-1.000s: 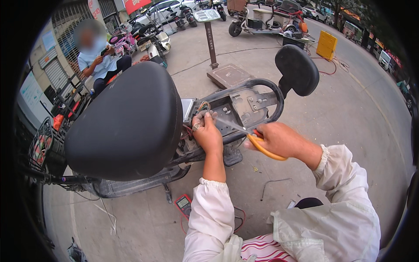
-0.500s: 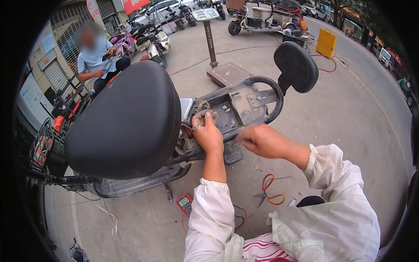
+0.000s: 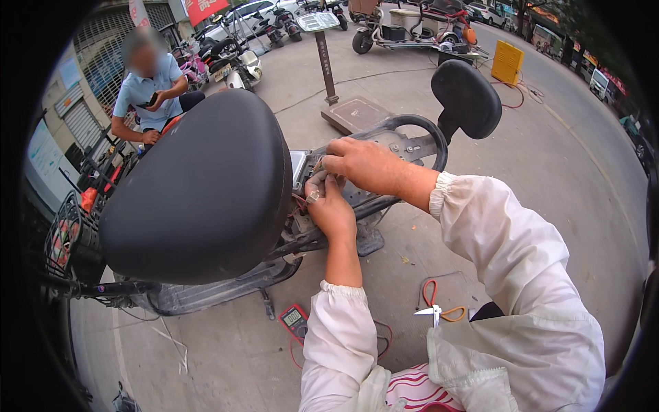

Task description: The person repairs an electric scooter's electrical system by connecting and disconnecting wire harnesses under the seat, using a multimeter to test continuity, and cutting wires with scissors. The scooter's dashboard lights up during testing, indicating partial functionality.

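Observation:
My left hand (image 3: 329,206) is closed on thin coloured wires (image 3: 318,165) beside a silver box (image 3: 298,168) in the scooter's open frame. My right hand (image 3: 357,163) is closed over the same wires, just above my left, its fingertips partly hidden. A small pale connector (image 3: 312,197) shows by my left fingers. The black seat (image 3: 192,192) fills the view left of my hands; the small backrest (image 3: 470,99) stands beyond the rear rail (image 3: 439,137). Red-and-orange handled scissors (image 3: 436,312) lie on the ground below my right arm, and a red multimeter (image 3: 294,319) lies beside my left sleeve.
A person (image 3: 154,96) in light blue sits at left holding a phone, among bikes. A platform scale (image 3: 353,117) with a post stands behind the frame. A cargo tricycle (image 3: 419,38) and a yellow case (image 3: 506,62) are farther back, by the road.
My right hand has let go of the scissors, which now lie on the ground, and has moved up-left onto the wires. My left hand stayed. The seated person's hands shifted.

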### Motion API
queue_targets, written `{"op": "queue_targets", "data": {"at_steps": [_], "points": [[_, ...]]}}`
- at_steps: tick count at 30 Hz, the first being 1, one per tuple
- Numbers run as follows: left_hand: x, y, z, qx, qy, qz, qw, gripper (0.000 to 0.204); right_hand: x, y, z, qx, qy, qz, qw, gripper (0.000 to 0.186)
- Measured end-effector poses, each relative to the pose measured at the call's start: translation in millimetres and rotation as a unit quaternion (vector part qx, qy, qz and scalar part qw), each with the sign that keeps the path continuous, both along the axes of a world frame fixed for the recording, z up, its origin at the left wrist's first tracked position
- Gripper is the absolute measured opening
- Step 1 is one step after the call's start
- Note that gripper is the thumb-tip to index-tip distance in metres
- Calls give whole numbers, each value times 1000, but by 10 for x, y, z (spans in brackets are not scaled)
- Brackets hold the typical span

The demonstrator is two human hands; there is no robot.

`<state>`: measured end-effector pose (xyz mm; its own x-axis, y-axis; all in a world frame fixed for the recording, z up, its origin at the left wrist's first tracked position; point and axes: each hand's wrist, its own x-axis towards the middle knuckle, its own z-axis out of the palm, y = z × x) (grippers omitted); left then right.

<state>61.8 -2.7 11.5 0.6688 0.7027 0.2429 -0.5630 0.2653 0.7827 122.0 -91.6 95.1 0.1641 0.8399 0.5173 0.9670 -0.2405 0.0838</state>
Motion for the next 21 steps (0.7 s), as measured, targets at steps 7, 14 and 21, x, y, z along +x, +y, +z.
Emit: {"op": "queue_targets", "data": {"at_steps": [7, 14, 21], "points": [[61, 19, -93, 23, 0, 15, 1000, 12, -112, -48, -205, 189, 231, 9, 954, 12], [61, 23, -65, -7, 23, 32, 999, 9, -368, -437, 300, -35, 321, 16, 946, 17], [61, 39, -124, 58, 10, 40, 997, 11, -350, 18, 196, 116, 178, 26, 977, 26]]}}
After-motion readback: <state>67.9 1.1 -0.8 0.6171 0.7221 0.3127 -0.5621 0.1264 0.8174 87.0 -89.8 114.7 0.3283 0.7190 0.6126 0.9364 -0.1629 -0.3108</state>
